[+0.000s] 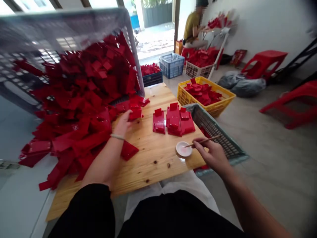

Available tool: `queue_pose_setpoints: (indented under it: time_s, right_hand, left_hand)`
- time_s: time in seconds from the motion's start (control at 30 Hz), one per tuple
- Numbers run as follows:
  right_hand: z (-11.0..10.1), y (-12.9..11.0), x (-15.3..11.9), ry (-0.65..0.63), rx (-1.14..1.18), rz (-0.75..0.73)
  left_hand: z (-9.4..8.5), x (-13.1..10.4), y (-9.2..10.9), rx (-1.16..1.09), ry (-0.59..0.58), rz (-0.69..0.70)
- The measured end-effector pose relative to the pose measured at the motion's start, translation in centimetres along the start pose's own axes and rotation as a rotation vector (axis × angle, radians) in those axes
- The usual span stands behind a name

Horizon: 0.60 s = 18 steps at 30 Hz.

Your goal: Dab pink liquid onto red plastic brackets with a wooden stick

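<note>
My left hand reaches over the table to the edge of a big heap of red plastic pieces. Its fingers close on one red plastic piece, though the fingertips are partly hidden. In my right hand is a thin wooden stick, pinched like a pen. The stick's tip dips into a small white dish holding a pinkish liquid. Beyond the dish, several flat red pieces lie side by side, with small parts standing on them.
A grey crate tipped on its side spills the heap onto the wooden table. Right of the table stand a green crate and a yellow crate with red pieces. Red stools and a seated person are farther back.
</note>
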State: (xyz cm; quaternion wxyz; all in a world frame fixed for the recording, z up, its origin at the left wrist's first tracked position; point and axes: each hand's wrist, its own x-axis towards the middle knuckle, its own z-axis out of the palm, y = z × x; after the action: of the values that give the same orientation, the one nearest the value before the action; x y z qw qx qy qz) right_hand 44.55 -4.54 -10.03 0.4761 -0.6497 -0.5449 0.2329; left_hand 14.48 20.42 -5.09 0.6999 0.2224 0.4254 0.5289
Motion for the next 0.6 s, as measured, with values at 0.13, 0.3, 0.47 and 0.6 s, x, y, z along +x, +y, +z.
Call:
queue_pose_setpoints:
  time_s: [0.13,0.3,0.47,0.6]
  right_hand:
    - [0.4,1.1,-0.1,-0.049,-0.03,0.03]
    - [1.5,1.8,-0.1,-0.138,-0.021,0.023]
    - [1.1,2.4,0.6,-0.059,-0.084,0.045]
    - [1.0,1.7,0.8,-0.105,-0.098,0.0]
  left_hand:
    - [-2.9,-4.3,1.8,0.008,0.054,-0.06]
    - [-4.0,-12.0,-0.1,-0.002,0.031,-0.052]
    - [-3.7,-16.6,-4.0,0.04,-0.102,-0.096]
    - [-3.4,-18.3,-5.1,0.04,-0.165,-0.164]
